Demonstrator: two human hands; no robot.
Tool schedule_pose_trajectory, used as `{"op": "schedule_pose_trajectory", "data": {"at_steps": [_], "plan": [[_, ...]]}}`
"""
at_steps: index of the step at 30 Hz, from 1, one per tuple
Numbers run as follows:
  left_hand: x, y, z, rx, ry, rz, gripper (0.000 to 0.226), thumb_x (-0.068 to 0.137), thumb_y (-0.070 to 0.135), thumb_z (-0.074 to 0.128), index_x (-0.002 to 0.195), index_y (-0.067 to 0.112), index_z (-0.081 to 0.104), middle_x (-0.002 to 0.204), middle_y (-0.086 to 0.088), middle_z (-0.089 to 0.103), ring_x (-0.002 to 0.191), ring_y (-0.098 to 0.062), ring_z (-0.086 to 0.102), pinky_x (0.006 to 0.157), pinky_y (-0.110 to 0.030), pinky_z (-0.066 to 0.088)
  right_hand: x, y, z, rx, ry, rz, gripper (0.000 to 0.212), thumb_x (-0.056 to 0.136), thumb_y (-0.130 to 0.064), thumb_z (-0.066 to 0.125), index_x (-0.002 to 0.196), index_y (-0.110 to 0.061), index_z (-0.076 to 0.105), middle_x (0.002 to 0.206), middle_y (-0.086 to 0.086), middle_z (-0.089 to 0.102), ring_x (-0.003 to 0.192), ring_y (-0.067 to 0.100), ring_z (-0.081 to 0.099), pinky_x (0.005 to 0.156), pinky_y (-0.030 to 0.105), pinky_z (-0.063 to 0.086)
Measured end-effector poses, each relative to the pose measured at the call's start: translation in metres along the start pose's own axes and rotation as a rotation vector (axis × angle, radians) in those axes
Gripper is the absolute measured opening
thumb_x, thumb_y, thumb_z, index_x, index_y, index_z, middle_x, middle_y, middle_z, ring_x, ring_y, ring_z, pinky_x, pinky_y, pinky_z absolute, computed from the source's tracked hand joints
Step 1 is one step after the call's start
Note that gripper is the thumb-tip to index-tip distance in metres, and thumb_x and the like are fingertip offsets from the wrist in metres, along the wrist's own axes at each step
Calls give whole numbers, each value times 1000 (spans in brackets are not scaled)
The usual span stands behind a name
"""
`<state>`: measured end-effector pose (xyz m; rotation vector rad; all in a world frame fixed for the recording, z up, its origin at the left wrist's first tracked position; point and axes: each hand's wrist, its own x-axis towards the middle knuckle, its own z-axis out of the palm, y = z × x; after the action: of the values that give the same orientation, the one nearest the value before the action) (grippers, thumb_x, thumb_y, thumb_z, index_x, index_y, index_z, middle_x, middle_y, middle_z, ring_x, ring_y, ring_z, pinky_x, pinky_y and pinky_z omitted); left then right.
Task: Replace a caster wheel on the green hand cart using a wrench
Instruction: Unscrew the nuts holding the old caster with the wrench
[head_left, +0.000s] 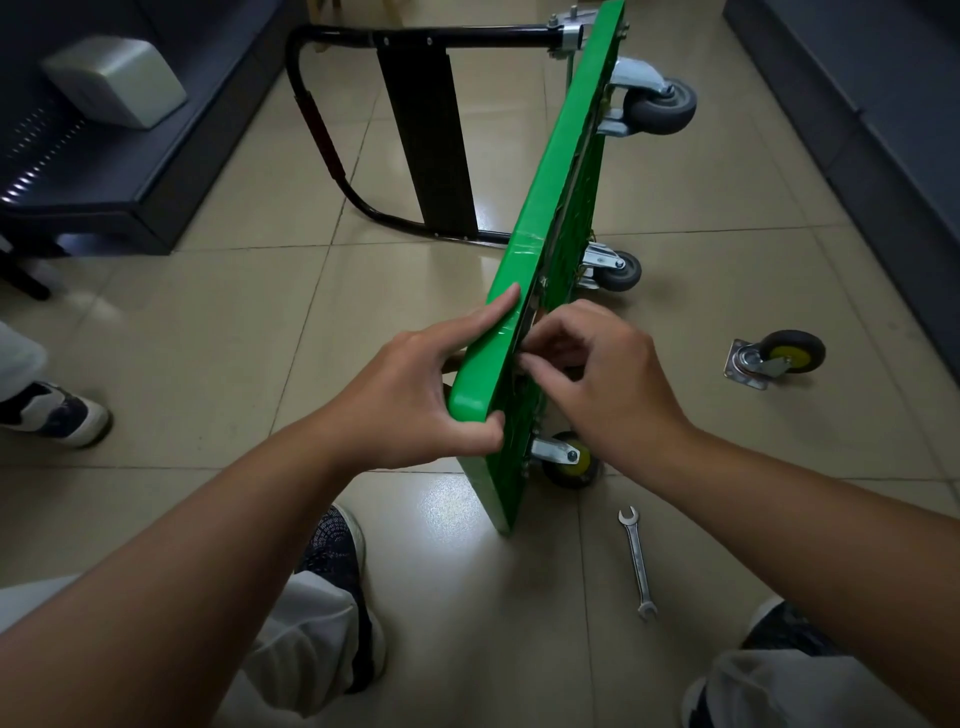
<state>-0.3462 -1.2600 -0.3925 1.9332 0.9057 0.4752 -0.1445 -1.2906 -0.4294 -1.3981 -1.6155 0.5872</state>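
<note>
Cart: stands on one long edge on the tiled floor, centre of frame. Deck's long axis runs from lower centre up to top, right of centre. Top face looks frame-left, underside frame-right. Black handle sticks out to the left from the far end, upper centre, its loop resting on the floor.

Casters on underside, 3 seen:
- far grey wheel, upper right of centre
- mid grey wheel, low by the floor
- near wheel, yellow hub, lower centre, partly behind R wrist

Loose caster: on floor at mid right, well apart from cart, lying over with mount plate toward frame-left, yellow hub.

Wrench: double open-end, flat on floor, lower right of centre. Long axis near vertical in frame, top end tipped slightly left. Near the cart's near corner, not touching; neither hand on it.

L hand: forearm enters from lower left. Grips the deck's upper edge at near end: index finger laid straight along the edge, thumb hooked round onto the underside.

R hand: forearm enters from lower right, back of hand up. Fingers curled, tips bunched against the underside just below the top edge, close to L index finger. Whether they pinch anything cannot be told; tips hide it.

Other: wearer's shoe, pale trousers at bottom. 2nd person's shoe at left edge. Dark bench upper left, grey box on it.
</note>
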Motion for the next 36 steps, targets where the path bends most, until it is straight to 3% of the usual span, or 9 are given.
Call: {"op": "schedule_pose_trajectory", "data": {"at_steps": [6, 11, 16, 26, 30, 36], "plan": [[-1, -1, -1, 15, 1, 2, 101, 78, 5, 80, 158, 41, 30, 153, 19, 45, 117, -9, 65, 85, -33, 62, 1, -4, 0, 0, -1, 133, 20, 80, -14, 83, 93, -16, 68, 83, -3, 67, 70, 12, 65, 68, 30, 57], [0, 0, -1, 14, -12, 4, 101, 78, 5, 79, 158, 42, 28, 153, 20, 43, 119, -8, 64, 86, -31, 61, 2, 0, -3, -76, -44, 145, 13, 81, -25, 82, 89, -21, 74, 79, -7, 68, 67, 9, 64, 67, 34, 57], [-1, 0, -1, 19, -8, 3, 101, 78, 6, 79, 158, 41, 28, 154, 20, 43, 120, -7, 63, 87, -31, 61, 3, -3, -6, -96, -86, 146, 13, 82, -24, 82, 89, -21, 72, 74, -11, 68, 65, 5, 64, 64, 24, 55], [0, 0, -1, 5, -13, -9, 101, 78, 6, 80, 158, 41, 28, 152, 18, 45, 117, -11, 64, 83, -32, 62, 1, -9, -7, -23, -108, 151, 17, 81, -14, 81, 92, -15, 68, 77, -8, 70, 68, 6, 68, 68, 31, 61], [0, -1, 0, -22, -6, -21, 102, 77, 4, 80, 157, 43, 30, 150, 18, 48, 115, -14, 67, 83, -35, 63, 2, -12, -9, 62, -55, 175, 7, 84, -16, 78, 83, -15, 72, 75, -5, 73, 68, 6, 71, 69, 34, 61], [-1, 1, 1, -7, -5, -18, 101, 78, 5, 80, 157, 44, 29, 150, 21, 45, 118, -10, 64, 84, -31, 62, 6, -13, -8, 106, -27, 263, 13, 78, -10, 83, 80, -15, 72, 77, -3, 74, 70, 10, 72, 72, 38, 62]]}}
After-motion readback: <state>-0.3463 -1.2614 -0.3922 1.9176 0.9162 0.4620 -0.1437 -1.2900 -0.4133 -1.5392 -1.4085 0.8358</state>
